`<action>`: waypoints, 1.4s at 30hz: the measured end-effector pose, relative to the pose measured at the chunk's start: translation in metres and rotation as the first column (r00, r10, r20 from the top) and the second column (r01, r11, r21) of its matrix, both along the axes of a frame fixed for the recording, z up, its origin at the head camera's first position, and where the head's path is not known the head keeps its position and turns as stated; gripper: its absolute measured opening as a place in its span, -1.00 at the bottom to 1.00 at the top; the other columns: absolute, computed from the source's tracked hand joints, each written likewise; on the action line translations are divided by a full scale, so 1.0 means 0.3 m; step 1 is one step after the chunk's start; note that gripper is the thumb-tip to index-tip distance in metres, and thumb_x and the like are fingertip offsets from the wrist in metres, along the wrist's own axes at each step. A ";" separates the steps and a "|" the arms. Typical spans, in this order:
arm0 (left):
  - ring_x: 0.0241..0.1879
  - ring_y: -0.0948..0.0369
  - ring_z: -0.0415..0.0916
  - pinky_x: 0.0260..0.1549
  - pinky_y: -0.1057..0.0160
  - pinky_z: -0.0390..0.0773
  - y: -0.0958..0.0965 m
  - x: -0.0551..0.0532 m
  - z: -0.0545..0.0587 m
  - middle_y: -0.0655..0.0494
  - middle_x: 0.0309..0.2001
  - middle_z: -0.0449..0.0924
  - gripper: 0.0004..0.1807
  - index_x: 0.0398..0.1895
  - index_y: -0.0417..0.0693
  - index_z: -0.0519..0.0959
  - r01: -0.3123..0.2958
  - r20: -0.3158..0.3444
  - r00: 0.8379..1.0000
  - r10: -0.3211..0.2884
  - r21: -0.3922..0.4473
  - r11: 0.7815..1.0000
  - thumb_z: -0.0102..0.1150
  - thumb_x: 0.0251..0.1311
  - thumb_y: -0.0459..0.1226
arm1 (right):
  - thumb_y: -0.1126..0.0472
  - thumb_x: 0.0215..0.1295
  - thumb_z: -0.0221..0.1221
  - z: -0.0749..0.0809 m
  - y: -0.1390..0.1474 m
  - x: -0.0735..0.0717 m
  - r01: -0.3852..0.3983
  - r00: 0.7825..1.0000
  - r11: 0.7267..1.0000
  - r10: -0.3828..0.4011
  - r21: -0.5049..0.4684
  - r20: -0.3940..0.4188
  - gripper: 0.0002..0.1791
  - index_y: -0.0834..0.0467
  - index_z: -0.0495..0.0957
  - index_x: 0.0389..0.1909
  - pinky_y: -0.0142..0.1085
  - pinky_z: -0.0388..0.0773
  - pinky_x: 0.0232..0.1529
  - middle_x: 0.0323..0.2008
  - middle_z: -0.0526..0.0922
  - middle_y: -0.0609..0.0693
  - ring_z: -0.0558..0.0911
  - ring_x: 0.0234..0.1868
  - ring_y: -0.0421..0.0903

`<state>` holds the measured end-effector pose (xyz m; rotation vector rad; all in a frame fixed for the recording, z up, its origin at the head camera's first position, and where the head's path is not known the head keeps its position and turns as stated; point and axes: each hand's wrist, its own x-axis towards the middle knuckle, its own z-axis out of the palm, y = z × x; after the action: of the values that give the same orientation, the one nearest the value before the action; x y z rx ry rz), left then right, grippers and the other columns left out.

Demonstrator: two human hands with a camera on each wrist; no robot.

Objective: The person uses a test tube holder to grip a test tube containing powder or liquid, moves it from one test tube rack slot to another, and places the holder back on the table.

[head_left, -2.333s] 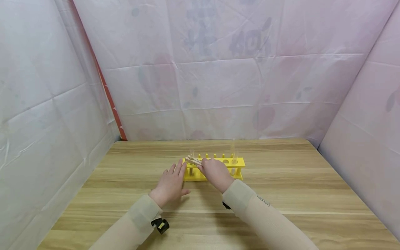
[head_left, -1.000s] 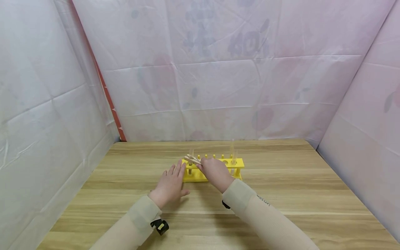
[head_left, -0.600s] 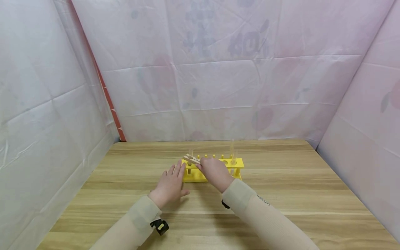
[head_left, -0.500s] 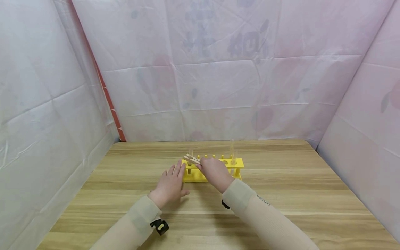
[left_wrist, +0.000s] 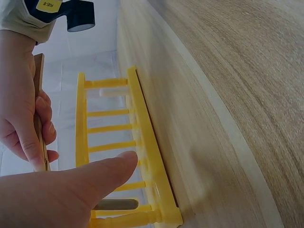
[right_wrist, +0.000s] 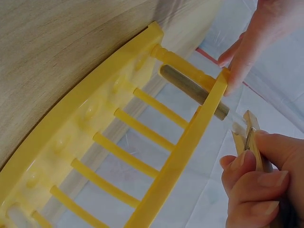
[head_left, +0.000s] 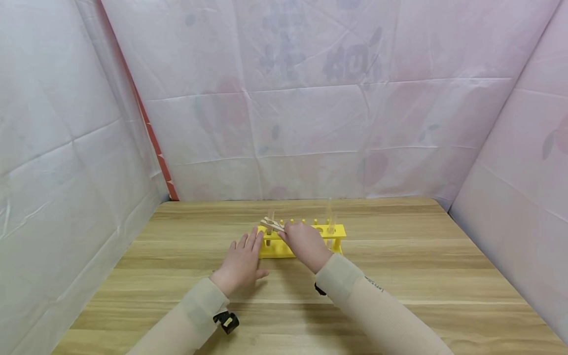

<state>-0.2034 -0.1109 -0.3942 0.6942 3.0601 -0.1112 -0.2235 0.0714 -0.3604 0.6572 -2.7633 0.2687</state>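
A yellow test tube rack (head_left: 339, 230) stands on the table in front of both hands. My right hand (head_left: 307, 245) grips a wooden test tube clamp (head_left: 272, 225) above the rack's left part. Between the clamp's jaws is the clear upper part of a test tube (right_wrist: 183, 85) with dark grey contents. The tube passes through the rack's leftmost hole. In the right wrist view its rounded bottom hangs a little above the base. With fingers straight, my left hand (head_left: 241, 261) touches the rack's left end. Its thumb points along the front, in the left wrist view.
Clear glass tubing (head_left: 333, 224) stands at the rack's right end; whether it is one tube or two is hard to tell. Several yellow pegs (head_left: 303, 221) line the rack's back. Pale cloth walls (head_left: 266, 123) enclose the wooden table (head_left: 399, 276) on three sides.
The clamp and the dark-filled tube have risen very slightly against the rack. My left hand has stayed at the rack's end, and the rack has hardly moved.
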 end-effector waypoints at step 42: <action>0.33 -0.16 0.05 0.16 -0.17 0.23 0.001 0.007 -0.007 -0.20 0.44 -0.14 0.05 0.44 -0.25 -0.08 -0.004 0.006 1.000 0.004 0.006 1.000 0.08 0.11 0.22 | 0.08 0.31 0.12 0.027 0.004 0.014 -0.010 1.000 0.999 0.010 -0.031 -0.003 -0.69 0.21 0.48 -0.53 -0.47 0.30 -0.81 -0.79 0.31 -0.09 0.29 -0.83 -0.24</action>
<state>-0.2013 -0.1106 -0.3962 0.6878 3.0575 -0.0992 -0.2194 0.0726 -0.3521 0.6630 -2.7482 0.3115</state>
